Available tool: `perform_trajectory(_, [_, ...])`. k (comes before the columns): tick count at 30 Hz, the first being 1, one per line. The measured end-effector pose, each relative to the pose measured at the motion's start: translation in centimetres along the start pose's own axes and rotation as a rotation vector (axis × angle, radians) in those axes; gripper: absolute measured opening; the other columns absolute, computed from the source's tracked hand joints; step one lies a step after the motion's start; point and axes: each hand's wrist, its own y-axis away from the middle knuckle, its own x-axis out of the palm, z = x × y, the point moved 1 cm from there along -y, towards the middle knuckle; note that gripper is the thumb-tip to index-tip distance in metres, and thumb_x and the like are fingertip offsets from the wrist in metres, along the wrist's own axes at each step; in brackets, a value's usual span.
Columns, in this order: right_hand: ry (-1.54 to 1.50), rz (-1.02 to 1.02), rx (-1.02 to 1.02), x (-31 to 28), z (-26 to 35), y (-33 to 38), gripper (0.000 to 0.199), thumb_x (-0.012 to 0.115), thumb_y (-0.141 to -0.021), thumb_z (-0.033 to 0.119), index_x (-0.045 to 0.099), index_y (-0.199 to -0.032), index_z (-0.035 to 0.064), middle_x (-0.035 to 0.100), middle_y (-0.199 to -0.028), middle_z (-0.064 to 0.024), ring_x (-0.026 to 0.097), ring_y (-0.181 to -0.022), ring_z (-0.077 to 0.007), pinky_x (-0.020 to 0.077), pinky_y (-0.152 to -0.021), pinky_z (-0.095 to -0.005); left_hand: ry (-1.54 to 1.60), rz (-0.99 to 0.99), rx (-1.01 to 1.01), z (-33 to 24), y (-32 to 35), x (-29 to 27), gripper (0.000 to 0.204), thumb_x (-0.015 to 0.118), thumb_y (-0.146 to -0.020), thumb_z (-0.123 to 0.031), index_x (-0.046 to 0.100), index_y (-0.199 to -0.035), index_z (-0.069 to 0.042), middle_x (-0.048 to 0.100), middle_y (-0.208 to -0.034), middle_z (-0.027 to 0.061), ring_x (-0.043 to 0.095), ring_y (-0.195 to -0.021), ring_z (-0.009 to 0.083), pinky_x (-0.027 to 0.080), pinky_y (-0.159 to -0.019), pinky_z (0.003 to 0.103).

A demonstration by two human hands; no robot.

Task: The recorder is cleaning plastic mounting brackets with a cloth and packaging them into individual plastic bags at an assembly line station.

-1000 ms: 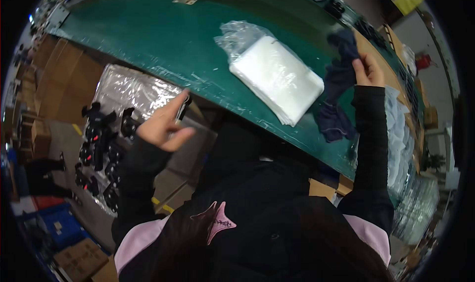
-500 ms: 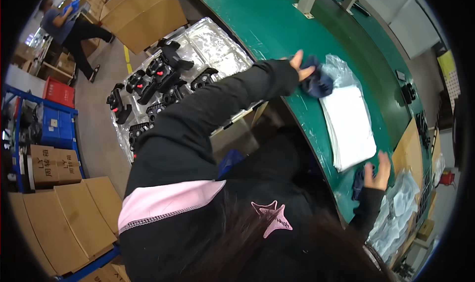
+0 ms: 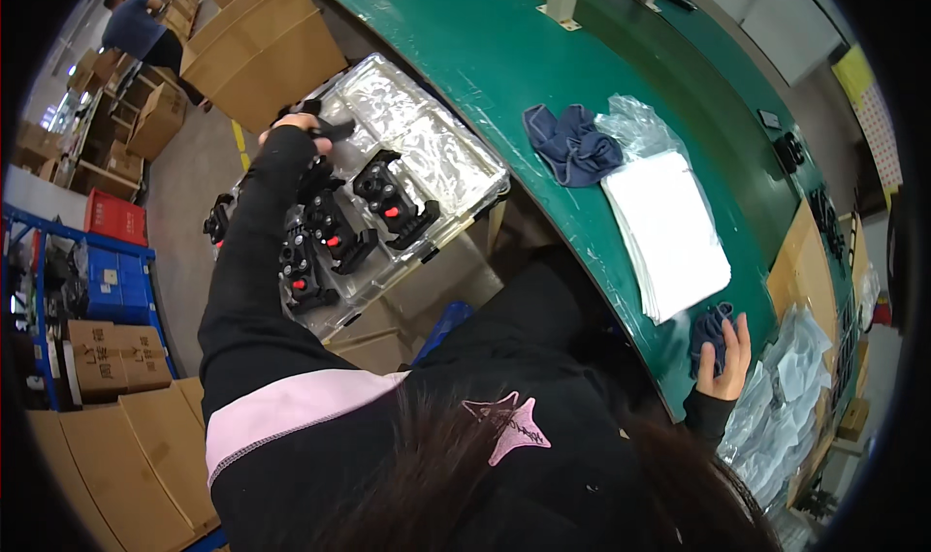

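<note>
My left hand [image 3: 303, 127] reaches out over a silver-lined, clear-sided tray [image 3: 464, 167], its fingers closed round a black plastic part [image 3: 337, 131] at the far end. Nearer in the tray lie several black molded units with red knobs, one of them a black unit [image 3: 393, 203] close to the right side. On the green table, my right hand [image 3: 727, 360] is open, thumb and fingers apart, beside a small bunched dark blue cloth [image 3: 711, 337]. A larger crumpled dark blue cloth [image 3: 572, 145] lies by a stack of white sheets [image 3: 667, 237].
Clear plastic film [image 3: 640, 130] lies behind the white sheets, and more plastic bags [image 3: 781, 397] hang at the right edge. A metal post [image 3: 561, 0] stands on the green table [image 3: 465, 43]. Cardboard boxes [image 3: 262, 53] rise beyond the tray. A person [image 3: 145, 31] bends over at the far left.
My left hand has left the larger blue cloth, which now lies on the table, and swung left to the tray. My right hand has lowered slightly beside the small cloth.
</note>
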Motion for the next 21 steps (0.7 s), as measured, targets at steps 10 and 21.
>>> perform_trajectory(10, [-1.423,0.305,0.127,3.2,7.9,-6.1,0.118,0.083,-0.062,0.038,0.006,-0.145,0.0051,0.019,-0.148,-0.0161,0.02,-0.137,-0.0283,0.0246,-0.104,-0.0452,2.359,0.703,-0.069,-23.9,1.4,-9.6,0.048,0.048,-0.092,-0.038,0.048,-0.121,-0.001,0.056,-0.118,0.0174,0.053,-0.11,0.0327,0.035,-0.1,0.051])
perform_trajectory(21, [-0.544,-0.362,-0.268,1.6,9.7,-4.8,0.044,0.07,-0.059,0.001,0.056,-0.1,0.0021,0.061,-0.097,-0.0112,0.059,-0.088,-0.0274,0.0459,-0.083,-0.0352,2.431,1.289,-0.309,-44.0,9.9,-2.8,0.092,0.051,-0.074,-0.072,0.041,-0.12,0.007,0.05,-0.121,0.0259,0.049,-0.114,0.037,0.039,-0.098,0.049])
